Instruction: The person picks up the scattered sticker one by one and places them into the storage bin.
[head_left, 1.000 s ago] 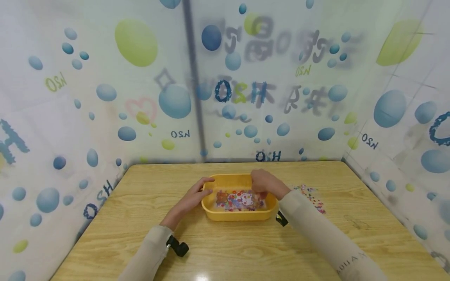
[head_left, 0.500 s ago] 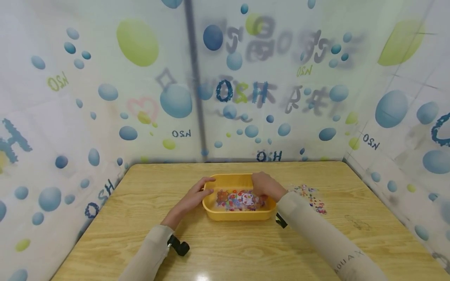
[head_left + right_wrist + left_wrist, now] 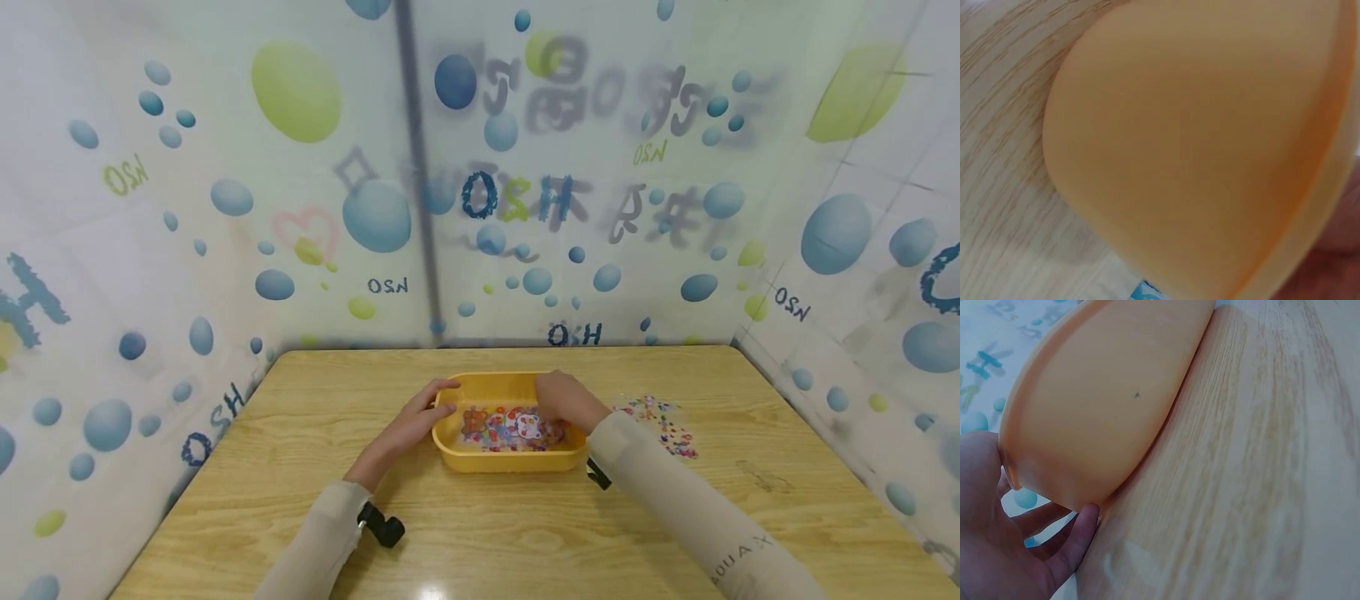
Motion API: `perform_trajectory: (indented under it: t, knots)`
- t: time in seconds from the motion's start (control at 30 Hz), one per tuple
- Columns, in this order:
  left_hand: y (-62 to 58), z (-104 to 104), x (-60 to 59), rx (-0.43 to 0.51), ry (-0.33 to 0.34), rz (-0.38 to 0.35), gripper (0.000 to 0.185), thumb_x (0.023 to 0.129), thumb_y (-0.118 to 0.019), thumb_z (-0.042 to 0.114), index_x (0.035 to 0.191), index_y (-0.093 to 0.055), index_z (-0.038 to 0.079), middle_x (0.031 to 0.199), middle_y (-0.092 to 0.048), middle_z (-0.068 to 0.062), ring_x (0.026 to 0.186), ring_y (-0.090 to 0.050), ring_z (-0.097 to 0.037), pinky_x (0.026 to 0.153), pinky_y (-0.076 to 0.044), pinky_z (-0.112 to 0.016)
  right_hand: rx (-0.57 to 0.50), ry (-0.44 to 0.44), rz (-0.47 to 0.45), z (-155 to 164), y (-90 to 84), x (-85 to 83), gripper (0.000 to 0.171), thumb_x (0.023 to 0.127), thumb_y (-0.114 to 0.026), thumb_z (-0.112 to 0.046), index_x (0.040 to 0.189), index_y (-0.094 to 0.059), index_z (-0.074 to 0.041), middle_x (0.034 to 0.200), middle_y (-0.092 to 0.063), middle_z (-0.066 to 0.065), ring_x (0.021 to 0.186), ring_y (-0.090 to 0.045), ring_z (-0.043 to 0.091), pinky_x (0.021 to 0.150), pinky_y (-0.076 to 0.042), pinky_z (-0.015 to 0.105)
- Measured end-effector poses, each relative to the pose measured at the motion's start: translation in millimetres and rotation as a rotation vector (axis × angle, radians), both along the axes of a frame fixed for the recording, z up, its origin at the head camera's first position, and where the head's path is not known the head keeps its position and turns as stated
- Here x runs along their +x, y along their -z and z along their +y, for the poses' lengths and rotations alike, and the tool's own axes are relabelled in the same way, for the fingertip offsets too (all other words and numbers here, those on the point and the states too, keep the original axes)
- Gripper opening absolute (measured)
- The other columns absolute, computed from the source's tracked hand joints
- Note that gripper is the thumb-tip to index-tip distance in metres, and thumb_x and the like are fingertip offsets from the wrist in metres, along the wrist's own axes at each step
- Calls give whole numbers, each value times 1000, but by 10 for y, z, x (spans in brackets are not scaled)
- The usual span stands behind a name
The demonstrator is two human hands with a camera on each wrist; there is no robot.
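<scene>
Presently the left hand [image 3: 411,421] grips the left rim of the yellow tub [image 3: 510,460] at mid-desk [image 3: 480,533], apparently steadying it; the right hand [image 3: 564,402] reaches inside, fingers curled over the stickers [image 3: 504,427], grasp unclear. More stickers, a loose sheet [image 3: 663,423], lie just right.

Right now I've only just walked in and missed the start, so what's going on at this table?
A person's left hand grips the left rim of a yellow tub on the wooden table. The right hand reaches into the tub among colourful sticker sheets. Another sticker sheet lies on the table, right of the tub.
</scene>
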State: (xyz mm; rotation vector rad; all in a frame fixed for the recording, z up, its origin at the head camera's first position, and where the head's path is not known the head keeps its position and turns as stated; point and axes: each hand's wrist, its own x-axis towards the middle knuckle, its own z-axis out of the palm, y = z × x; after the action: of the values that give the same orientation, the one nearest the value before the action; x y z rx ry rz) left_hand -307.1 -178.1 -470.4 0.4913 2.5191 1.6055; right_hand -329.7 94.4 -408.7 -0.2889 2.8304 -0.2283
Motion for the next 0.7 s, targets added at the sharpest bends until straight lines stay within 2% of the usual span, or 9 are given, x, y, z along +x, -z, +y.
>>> perform_trajectory:
  t: [0.5,0.7]
  knots:
    - [-10,4,-9,-6,-2,-8,44,107,-53,22,150,-49,16,168,-34,-13,158,-22,-40,126,-20,-63,0,26,7,-12,-37,42,8,97,-69,-11,98,-71,-3,80,-64,9,67,-63,21,61,-51,25]
    - [-15,11,1,-3,-5,-9,43,106,-54,21,149,-50,15,166,-37,-14,157,-25,-39,127,-20,-62,-42,-17,37,28,-47,74,7,96,-71,-10,93,-71,-3,76,-62,7,63,-63,19,56,-51,23]
